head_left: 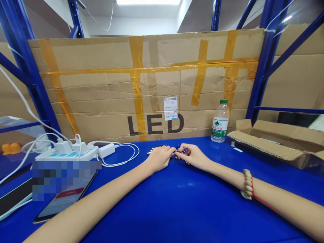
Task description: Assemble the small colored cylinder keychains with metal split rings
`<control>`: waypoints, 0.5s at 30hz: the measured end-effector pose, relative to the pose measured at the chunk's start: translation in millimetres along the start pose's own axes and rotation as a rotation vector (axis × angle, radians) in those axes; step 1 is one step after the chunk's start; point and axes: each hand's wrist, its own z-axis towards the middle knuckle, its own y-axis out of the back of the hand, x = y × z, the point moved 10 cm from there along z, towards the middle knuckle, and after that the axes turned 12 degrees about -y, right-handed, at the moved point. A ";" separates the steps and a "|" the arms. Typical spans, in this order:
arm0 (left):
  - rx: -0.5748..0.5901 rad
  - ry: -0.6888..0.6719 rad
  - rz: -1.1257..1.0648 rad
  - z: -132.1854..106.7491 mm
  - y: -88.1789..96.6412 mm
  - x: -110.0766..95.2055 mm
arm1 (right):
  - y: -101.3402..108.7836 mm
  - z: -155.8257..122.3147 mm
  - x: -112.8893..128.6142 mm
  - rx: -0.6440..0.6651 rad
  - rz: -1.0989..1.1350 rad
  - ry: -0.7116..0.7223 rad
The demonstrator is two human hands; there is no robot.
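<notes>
My left hand (pixel 160 158) rests over the blue table, palm down, with its fingers bent together around something too small to name. Close by on the right, my right hand (pixel 194 156) has thumb and forefinger drawn into a pinch; what they hold cannot be made out. The fingertips of both hands nearly meet. Small dark and shiny metallic pieces (pixel 180 156) lie under and between the fingers, partly hidden. Some thin silvery ends (pixel 150 152) stick out beyond the left hand. A beaded bracelet (pixel 248 184) with a red cord circles the right wrist.
At left are a white power strip (pixel 88 154) with plugs and cables, and a tablet (pixel 68 195). A water bottle (pixel 220 121) stands at back right, beside an open cardboard box (pixel 268 143). A large cardboard sheet (pixel 113 101) forms the back, between blue rack posts (pixel 268 60).
</notes>
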 end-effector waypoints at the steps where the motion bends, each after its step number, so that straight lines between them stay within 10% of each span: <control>1: 0.002 -0.001 0.003 0.1 -0.1 -0.1 | -0.1 0.0 0.1 0.002 -0.001 -0.001; 15: 0.001 -0.002 -0.007 0.4 0.6 -0.9 | -0.1 -1.4 0.2 -0.001 -0.011 -0.019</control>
